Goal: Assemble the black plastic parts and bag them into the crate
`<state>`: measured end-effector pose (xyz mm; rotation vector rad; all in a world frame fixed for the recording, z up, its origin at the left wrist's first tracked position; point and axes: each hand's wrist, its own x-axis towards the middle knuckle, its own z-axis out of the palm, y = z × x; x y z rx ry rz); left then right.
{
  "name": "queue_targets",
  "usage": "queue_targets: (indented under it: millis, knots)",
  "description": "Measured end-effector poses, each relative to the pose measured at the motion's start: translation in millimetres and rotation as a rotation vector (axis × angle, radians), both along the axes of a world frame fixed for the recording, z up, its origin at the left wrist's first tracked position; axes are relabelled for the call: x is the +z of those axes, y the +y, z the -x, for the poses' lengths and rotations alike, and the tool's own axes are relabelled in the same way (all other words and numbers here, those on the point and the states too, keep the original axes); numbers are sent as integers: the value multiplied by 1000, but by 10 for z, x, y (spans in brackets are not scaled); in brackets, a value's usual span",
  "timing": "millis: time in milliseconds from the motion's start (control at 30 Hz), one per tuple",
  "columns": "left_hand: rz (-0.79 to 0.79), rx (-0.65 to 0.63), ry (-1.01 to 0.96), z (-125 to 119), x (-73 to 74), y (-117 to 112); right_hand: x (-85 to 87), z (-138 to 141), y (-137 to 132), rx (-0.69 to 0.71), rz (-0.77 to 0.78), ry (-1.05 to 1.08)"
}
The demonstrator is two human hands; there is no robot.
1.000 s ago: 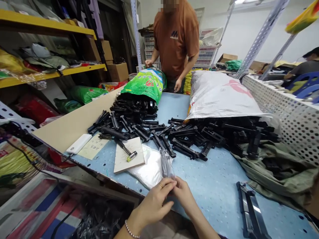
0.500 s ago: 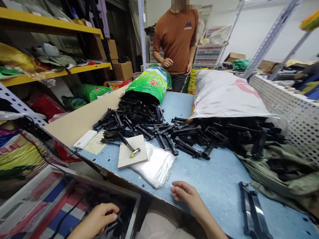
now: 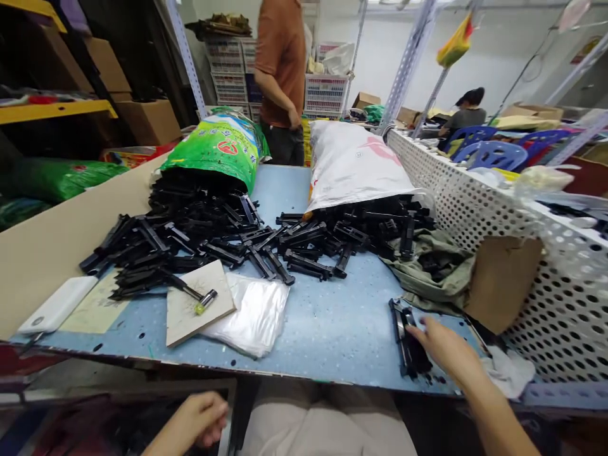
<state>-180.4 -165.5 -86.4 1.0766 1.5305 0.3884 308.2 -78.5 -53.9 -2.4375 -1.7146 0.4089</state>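
My right hand (image 3: pixel 439 351) reaches over a small group of long black plastic parts (image 3: pixel 403 354) at the table's right front. Its fingers are apart and at the parts; whether they touch is hard to see. My left hand (image 3: pixel 204 418) hangs below the front edge with its fingers curled, and nothing shows in it. Under it is a dim, blurred bin (image 3: pixel 230 405). A large heap of similar black parts (image 3: pixel 190 237) spreads across the table. A small hammer (image 3: pixel 199 297) rests on a square board (image 3: pixel 199 316), beside clear plastic bags (image 3: pixel 256 310).
A green sack (image 3: pixel 223 149) and a white sack (image 3: pixel 356 168) lie with their mouths toward me. A perforated panel (image 3: pixel 465 234) borders the right side, near an olive cloth (image 3: pixel 427 272) and brown cardboard (image 3: pixel 503 278). Behind the table stands a person (image 3: pixel 282 63).
My view has swung right. My right hand has moved right to the separate black parts. My left hand has come up from the bin. The person behind has turned sideways.
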Motion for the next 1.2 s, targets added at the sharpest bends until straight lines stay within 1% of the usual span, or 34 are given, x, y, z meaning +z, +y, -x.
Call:
queue_targets:
  millis: [33, 67, 100, 133, 167, 200, 233, 267, 333, 400, 433, 500, 567, 667, 767, 867, 933, 1033, 1200]
  knots:
    - [-94, -41, -27, -114, 107, 161, -47, -94, -5, 25, 96, -59]
    - [-232, -67, -13, -249, 201, 323, -102, -143, -14, 62, 157, -85]
    - [-407, -55, 56, -397, 273, 483, -159, -157, -26, 106, 183, -81]
    - [-583, 6, 142, -547, 314, 636, -213, -149, -42, 142, 177, -62]
    - [-714, 53, 222, -686, 325, 779, -259, -130, -61, 164, 155, -37]
    - [-791, 79, 283, -803, 307, 908, -294, -111, -81, 174, 131, -8]
    - [-816, 108, 302, -887, 269, 1020, -318, -96, -100, 177, 113, 25]
    - [-802, 129, 288, -934, 219, 1116, -329, -84, -117, 171, 100, 67]
    - [-717, 166, 204, -917, 120, 1257, -317, -46, -143, 151, 81, 209]
    - [-636, 187, 119, -801, 63, 1338, -264, 68, -150, 107, 65, 447]
    - [-608, 186, 91, -731, 55, 1359, -227, 169, -144, 80, 71, 595]
    - [-561, 171, 43, -612, 70, 1371, -143, 463, -104, 45, 100, 918]
    - [-527, 162, 14, -556, 101, 1354, -65, 838, -27, 50, 132, 1212]
    - [-540, 212, 48, -605, 127, 1297, 4, 1404, 137, 83, 172, 1502]
    - [-636, 253, 150, -718, 116, 1250, 18, 1828, 296, 118, 218, 1651]
    - [-648, 222, 182, -742, 95, 1278, -1, 2062, 384, 131, 257, 1722]
    - [-596, 228, 145, -686, 88, 1336, -22, 2132, 400, 121, 279, 1751]
    - [-538, 266, 70, -575, 86, 1414, -45, 2164, 401, 94, 294, 1790]
    - [-470, 318, -76, -525, 95, 1409, -9, 2204, 435, 52, 306, 1880]
